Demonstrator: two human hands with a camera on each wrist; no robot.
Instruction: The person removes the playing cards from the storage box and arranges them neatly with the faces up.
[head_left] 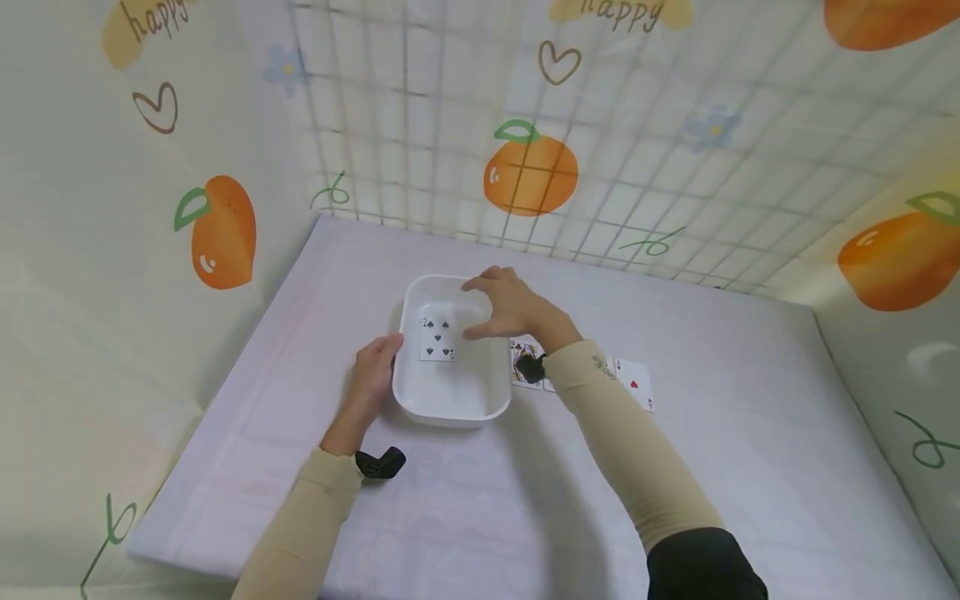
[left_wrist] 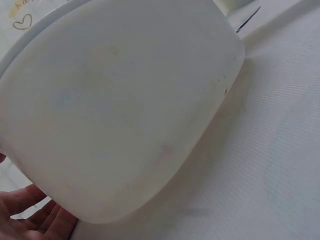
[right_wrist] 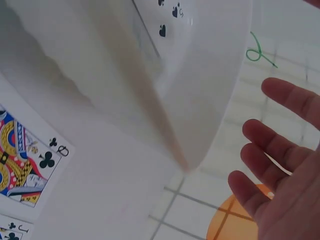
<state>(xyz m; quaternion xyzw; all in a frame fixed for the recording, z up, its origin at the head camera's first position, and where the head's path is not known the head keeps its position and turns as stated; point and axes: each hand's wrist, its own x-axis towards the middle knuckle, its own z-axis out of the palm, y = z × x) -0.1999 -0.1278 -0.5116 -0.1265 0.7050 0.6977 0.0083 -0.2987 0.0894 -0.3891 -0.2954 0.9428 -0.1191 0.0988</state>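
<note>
A white rectangular plastic tub point(head_left: 453, 398) with rounded corners is seen on the pale cloth-covered table point(head_left: 720, 467), near its middle. Inside the tub a five of spades playing card point(head_left: 437, 338) lies flat on the bottom. The left hand point(head_left: 372, 375) is placed against the left outer wall of the tub; its thumb is seen at the rim, but the other fingers are hidden behind the wall, so it cannot be told how they lie. In the left wrist view only a part of the palm point(left_wrist: 30, 217) is visible, cut off at the lower corner, and the tub wall point(left_wrist: 125, 100) fills most of the picture.

The right hand point(head_left: 508, 304) is held above the far right part of the tub, with fingers relaxed and a little spread, gripping nothing; the same is shown in the right wrist view, where the fingers point(right_wrist: 280, 165) are apart.

Just right of the tub, some face-up cards lie on the table. A queen of clubs card point(right_wrist: 25, 160) is made out, partly covered by the right forearm in the head view, and a card with a red heart point(head_left: 633, 383) lies beside the sleeve.
</note>
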